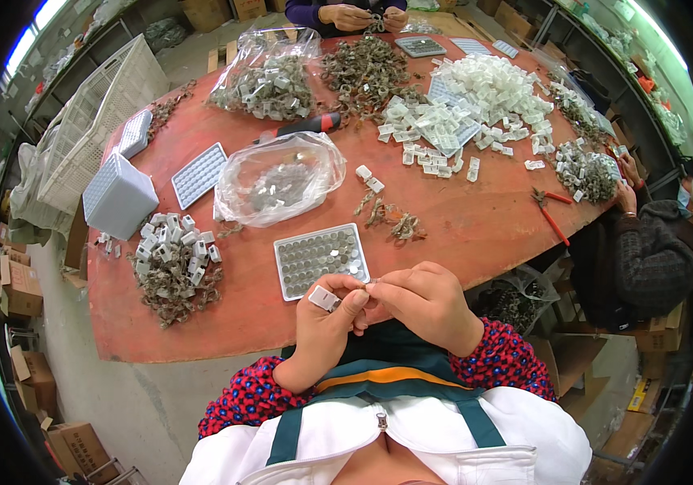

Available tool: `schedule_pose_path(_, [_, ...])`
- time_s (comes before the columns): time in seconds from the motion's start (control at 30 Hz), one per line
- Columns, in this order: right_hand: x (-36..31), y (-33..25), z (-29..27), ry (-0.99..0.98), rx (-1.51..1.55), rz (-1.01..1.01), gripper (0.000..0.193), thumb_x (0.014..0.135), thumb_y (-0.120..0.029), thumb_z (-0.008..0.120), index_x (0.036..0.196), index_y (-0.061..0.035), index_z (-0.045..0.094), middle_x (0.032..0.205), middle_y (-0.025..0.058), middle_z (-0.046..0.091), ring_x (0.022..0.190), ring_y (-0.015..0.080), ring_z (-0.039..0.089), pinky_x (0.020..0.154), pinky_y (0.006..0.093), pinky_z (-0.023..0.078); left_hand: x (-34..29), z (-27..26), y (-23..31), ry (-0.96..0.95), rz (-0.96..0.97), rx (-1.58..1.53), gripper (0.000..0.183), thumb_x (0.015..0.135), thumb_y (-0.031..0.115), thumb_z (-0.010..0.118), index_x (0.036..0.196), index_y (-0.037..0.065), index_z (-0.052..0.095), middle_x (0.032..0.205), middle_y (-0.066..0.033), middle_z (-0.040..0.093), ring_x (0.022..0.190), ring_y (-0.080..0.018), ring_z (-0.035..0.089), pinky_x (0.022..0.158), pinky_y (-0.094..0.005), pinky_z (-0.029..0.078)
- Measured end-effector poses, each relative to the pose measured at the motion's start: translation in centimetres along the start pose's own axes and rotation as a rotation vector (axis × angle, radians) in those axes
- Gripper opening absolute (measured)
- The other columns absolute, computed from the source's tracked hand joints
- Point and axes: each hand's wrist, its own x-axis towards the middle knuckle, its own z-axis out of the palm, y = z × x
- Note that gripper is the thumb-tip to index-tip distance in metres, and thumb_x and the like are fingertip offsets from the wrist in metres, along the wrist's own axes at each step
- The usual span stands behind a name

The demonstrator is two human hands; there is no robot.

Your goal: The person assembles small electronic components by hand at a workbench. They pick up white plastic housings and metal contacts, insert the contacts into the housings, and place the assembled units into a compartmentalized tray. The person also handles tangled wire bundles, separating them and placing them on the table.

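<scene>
My left hand [322, 327] is closed around a small white rectangular plastic housing [325, 298], which pokes out between thumb and fingers. Right beside it, my right hand [435, 307] pinches at the left fingertips; whatever sits between them is too small to make out. Just beyond my hands lies a white tray [280, 271] holding rows of round silvery discs, a few of them brighter at its right side. To the left is a pile of white housings [181, 242] with grey-brown cords attached. A few loose cord pieces [399, 225] lie past the tray.
On the red table [257, 327] stand an open clear bag [225, 190], stacked white trays [120, 198], a heap of translucent plastic parts [484, 89] and a cord heap [367, 77]. Red-handled pliers [553, 218] lie at right. Co-workers sit across [346, 18] and at right [654, 259].
</scene>
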Motion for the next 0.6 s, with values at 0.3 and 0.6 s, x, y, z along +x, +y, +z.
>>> schedule_pose_path(0.3, [-0.5, -0.3, 0.7, 0.048, 0.204, 0.306, 0.02, 0.083, -0.003, 0.072, 0.103, -0.0047, 0.073, 0.091, 0.0077, 0.07, 0.079, 0.023, 0.068, 0.069, 0.0329, 0.053, 0.4, -0.2, 1.4, -0.025, -0.256, -0.144, 0.035, 0.103, 0.015, 0.06, 0.133, 0.001, 0.05, 0.105, -0.01, 0.068, 0.084, -0.0132, 0.066, 0.077, -0.0246, 0.057])
schedule_pose_path(0.6, [0.1, -2.9, -0.1, -0.034, 0.668, 0.66, 0.015, 0.089, -0.006, 0.073, 0.103, -0.0006, 0.073, 0.089, 0.0093, 0.066, 0.072, 0.0162, 0.063, 0.063, 0.0274, 0.049, -0.9, -1.8, 1.5, -0.128, 0.033, 0.144, 0.037, 0.094, -0.002, 0.066, 0.129, -0.006, 0.057, 0.122, -0.0178, 0.066, 0.114, -0.0227, 0.066, 0.1, -0.0369, 0.056])
